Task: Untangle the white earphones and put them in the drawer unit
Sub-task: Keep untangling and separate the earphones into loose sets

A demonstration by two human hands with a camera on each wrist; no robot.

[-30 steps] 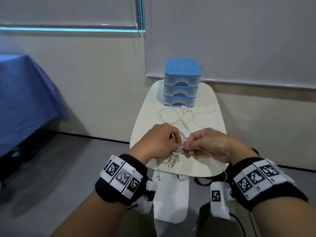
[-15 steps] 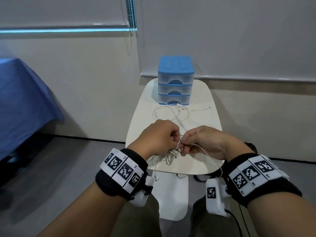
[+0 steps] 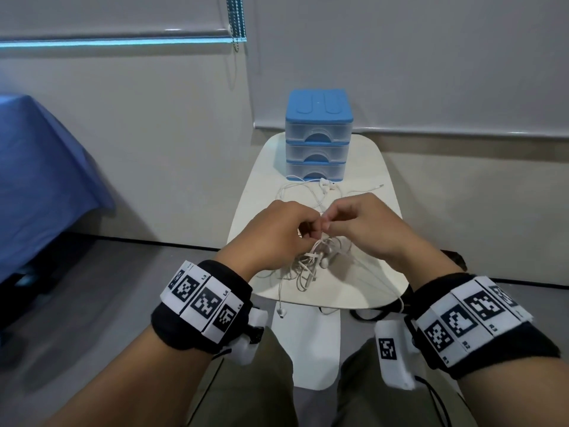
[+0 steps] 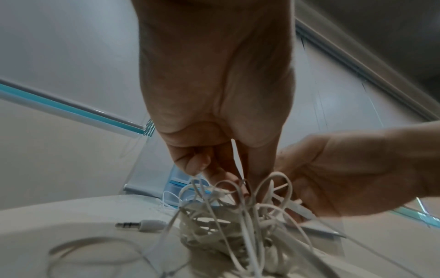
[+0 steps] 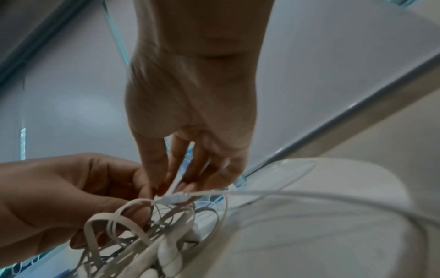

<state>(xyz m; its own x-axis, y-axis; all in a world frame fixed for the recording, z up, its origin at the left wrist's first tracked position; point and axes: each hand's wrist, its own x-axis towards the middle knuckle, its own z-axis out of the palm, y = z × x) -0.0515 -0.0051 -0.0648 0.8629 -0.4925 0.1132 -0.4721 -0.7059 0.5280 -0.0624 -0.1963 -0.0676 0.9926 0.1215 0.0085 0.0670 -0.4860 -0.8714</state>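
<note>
A knotted bundle of white earphones (image 3: 311,266) hangs just above the near part of a small cream table (image 3: 378,272). My left hand (image 3: 304,234) and right hand (image 3: 331,218) meet over the knot, each pinching cable strands between fingertips. The tangle (image 4: 228,222) sits right under my left fingers, with a loose jack plug (image 4: 140,224) lying on the table. In the right wrist view my right fingertips (image 5: 166,180) pinch a flat white cable above the tangle (image 5: 147,235). The blue drawer unit (image 3: 318,137) stands at the table's far end, its three drawers closed.
Another white cable with earbuds (image 3: 326,188) lies loose in front of the drawer unit. One earbud (image 3: 280,312) dangles over the table's near edge. A blue-covered table (image 3: 40,180) stands at the left. Wall and roller blinds lie behind.
Both hands have risen a little and moved farther from me, lifting the knot off the table while still pinching the cables. The head view has moved in closer.
</note>
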